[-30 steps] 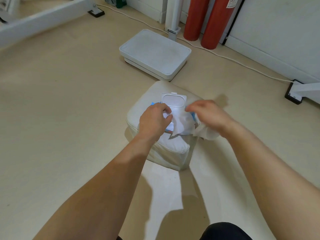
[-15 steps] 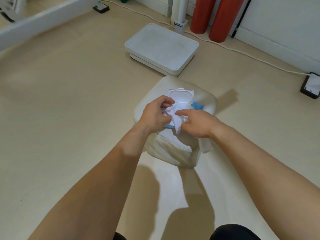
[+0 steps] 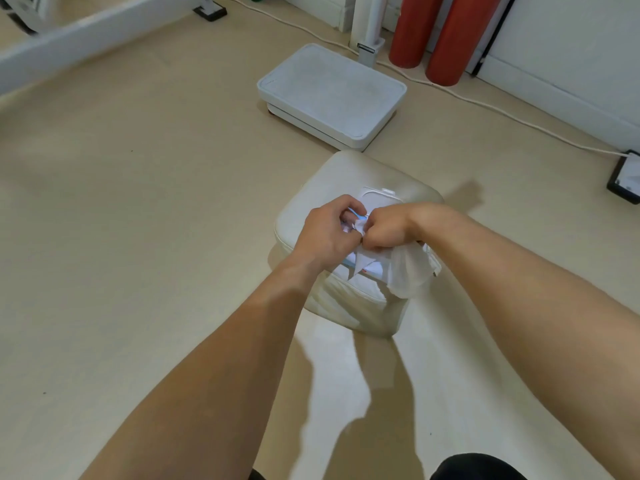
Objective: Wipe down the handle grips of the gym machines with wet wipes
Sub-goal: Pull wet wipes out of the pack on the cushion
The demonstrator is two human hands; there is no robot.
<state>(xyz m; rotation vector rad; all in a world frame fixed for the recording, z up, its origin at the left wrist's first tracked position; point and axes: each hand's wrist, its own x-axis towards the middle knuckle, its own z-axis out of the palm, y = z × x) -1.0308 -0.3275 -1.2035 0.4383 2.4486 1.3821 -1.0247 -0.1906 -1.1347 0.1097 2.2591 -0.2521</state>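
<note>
A pack of wet wipes with its white flip lid [image 3: 379, 199] raised lies on a cream padded stool [image 3: 346, 174]; my hands hide most of the pack. My left hand [image 3: 325, 233] rests on the pack and pinches a wipe at its opening. My right hand [image 3: 388, 226] is clenched on a white wet wipe [image 3: 408, 271], which hangs loose below it over the stool's near edge. The two hands touch at the fingertips. No machine handle grip shows.
A white platform scale [image 3: 332, 95] sits on the beige floor beyond the stool, with its post [image 3: 370, 29] behind. Two red cylinders [image 3: 446, 39] lean at the wall. A white cable [image 3: 502, 112] runs to a black foot [image 3: 625, 181]. A white machine beam [image 3: 86, 39] crosses the top left.
My right hand has swung from the right of the pack to its opening and closed against my left hand. The wipe now hangs lower, below my right hand. The camera has moved closer.
</note>
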